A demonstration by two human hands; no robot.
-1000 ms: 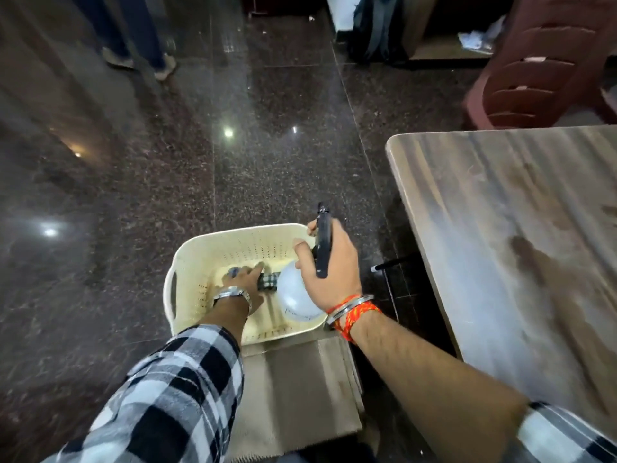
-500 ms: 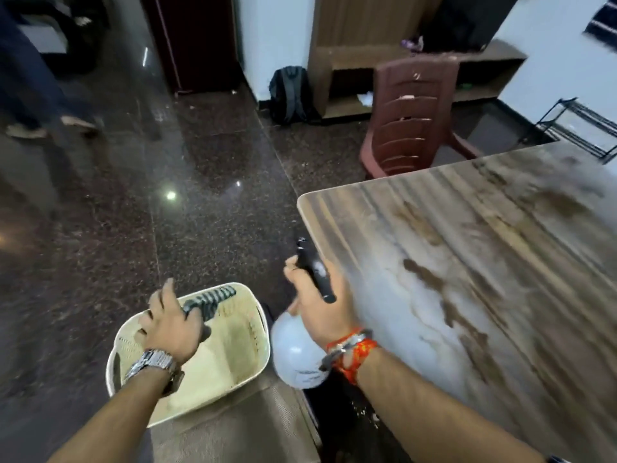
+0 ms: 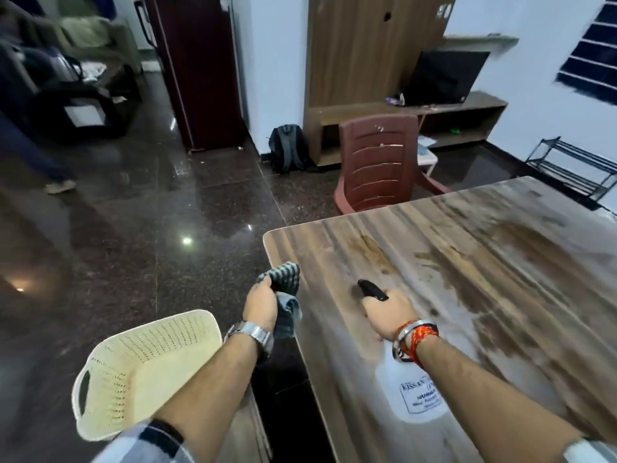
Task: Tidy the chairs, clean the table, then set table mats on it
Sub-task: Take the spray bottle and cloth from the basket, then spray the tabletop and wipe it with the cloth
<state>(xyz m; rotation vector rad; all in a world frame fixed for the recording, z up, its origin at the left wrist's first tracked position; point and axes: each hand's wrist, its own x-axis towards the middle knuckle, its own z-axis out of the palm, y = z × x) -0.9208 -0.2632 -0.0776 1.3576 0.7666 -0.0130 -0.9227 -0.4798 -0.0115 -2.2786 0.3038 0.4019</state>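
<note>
Cream basket (image 3: 147,362) beside table (image 3: 484,255); left grip (image 3: 262,304) clutches striped cloth (image 3: 283,282), right grip (image 3: 389,312) clutches white spray bottle (image 3: 400,406).

I see the desk (image 3: 467,262) as smooth wood grain with a streaky sheen. The floor (image 3: 167,262) is glossy, dark speckled stone. The basket (image 3: 150,355) is matt cream perforated plastic, the cloth (image 3: 283,279) grey ribbed fabric, the spray bottle (image 3: 390,392) milky white plastic, the chair (image 3: 380,162) moulded brown plastic.
</note>
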